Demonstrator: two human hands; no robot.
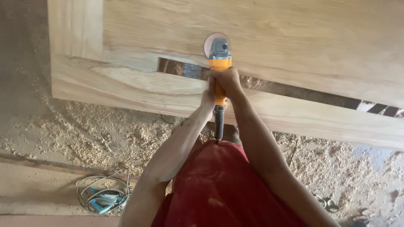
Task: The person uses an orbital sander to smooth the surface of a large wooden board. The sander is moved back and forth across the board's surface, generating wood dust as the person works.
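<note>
We are gripping the grinder (220,69) with both hands: right hand (229,80) clenched higher, left hand (208,96) lower; its long axis is pointing up-frame, disc (209,43) meeting the plank (252,33).

Woodworking shop, rough floor. I stand over a big pale timber panel (252,38) with a slot cut through. Wood shavings (105,134) heaped thick underfoot. A blue power tool (103,201) with coiled cable lies on a plank (33,185).

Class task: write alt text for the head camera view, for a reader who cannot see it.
Both hands, left hand and right hand, grip an orange angle grinder whose disc rests on a pale wooden panel. Wood shavings cover the floor below.
</note>
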